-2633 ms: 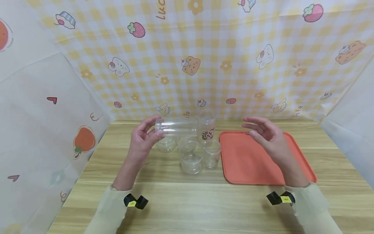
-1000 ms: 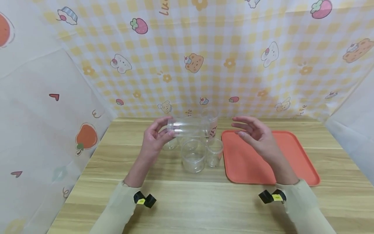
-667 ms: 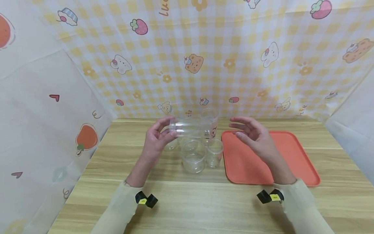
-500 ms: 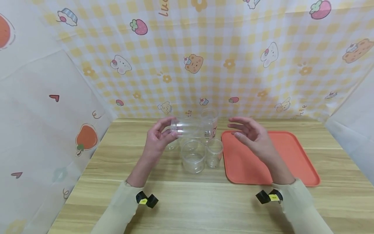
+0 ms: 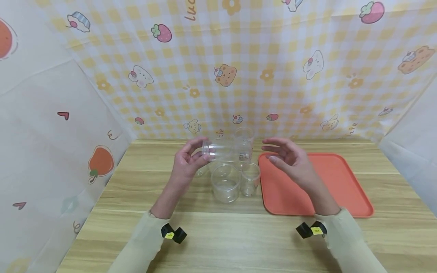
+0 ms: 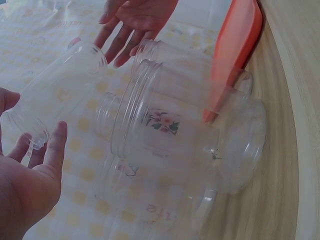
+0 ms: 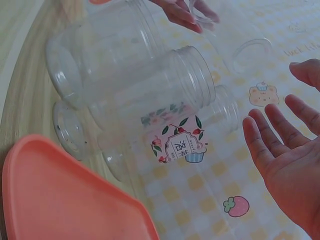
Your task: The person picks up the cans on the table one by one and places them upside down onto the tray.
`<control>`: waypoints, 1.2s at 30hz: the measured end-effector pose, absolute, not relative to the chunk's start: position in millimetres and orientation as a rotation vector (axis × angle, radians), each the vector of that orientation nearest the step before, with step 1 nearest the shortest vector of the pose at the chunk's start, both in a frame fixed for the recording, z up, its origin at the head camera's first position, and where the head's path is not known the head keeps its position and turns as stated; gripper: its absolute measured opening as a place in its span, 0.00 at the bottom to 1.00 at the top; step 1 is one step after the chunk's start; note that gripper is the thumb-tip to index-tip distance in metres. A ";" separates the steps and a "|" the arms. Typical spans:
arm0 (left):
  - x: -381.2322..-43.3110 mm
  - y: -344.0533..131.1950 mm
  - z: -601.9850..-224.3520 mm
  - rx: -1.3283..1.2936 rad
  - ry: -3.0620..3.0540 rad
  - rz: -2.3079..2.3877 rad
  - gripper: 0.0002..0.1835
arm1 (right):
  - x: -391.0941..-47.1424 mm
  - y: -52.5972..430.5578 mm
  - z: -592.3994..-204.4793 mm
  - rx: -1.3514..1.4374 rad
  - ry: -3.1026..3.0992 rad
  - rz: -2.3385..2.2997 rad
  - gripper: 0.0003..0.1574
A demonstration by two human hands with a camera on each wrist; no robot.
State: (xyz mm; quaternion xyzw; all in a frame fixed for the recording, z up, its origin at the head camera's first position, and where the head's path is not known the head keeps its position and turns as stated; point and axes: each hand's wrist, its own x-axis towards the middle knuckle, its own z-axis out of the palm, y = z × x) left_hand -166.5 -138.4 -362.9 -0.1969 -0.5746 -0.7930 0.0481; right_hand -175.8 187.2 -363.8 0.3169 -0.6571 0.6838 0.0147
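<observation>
My left hand (image 5: 186, 163) grips a clear plastic jar (image 5: 222, 149) by its threaded mouth, fingers above and thumb below. The jar lies sideways in the air, its base pointing right, over the other jars. My right hand (image 5: 290, 161) hovers above the left part of the tray, fingers spread and loosely bent, apart from the jar and holding nothing. Below the held jar stand a wide clear jar (image 5: 225, 187) and a narrower clear jar (image 5: 250, 180). Behind them is a tall jar (image 5: 244, 136) with a floral label (image 7: 177, 140). Other clear jars there are partly hidden.
An orange-red tray (image 5: 327, 182) lies on the right of the wooden table (image 5: 218, 242), close beside the narrower jar. A checked cloth (image 5: 266, 57) with cartoon prints hangs at the table's back edge, and a pale cloth covers the left side.
The left hand has carried the jar a little to the right. The right hand has moved left, closer to the jar's base. The standing jars and tray stay in place.
</observation>
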 end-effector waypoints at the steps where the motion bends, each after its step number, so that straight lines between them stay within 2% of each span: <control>1: -166.3 -137.9 -362.7 -0.598 -1.755 -2.419 0.27 | -175.7 186.4 -363.7 0.988 -2.047 2.128 0.29; 10: -166.0 -134.7 -364.0 -0.619 -1.763 -2.433 0.27 | -173.9 179.7 -363.0 0.988 -2.069 2.137 0.30; 28: -165.9 -124.2 -365.1 -0.650 -1.774 -2.419 0.28 | -175.1 161.9 -366.8 1.110 -2.029 2.129 0.41; 36: -166.3 -119.2 -367.8 -0.674 -1.783 -2.412 0.27 | -174.8 150.9 -368.7 1.136 -1.951 2.174 0.38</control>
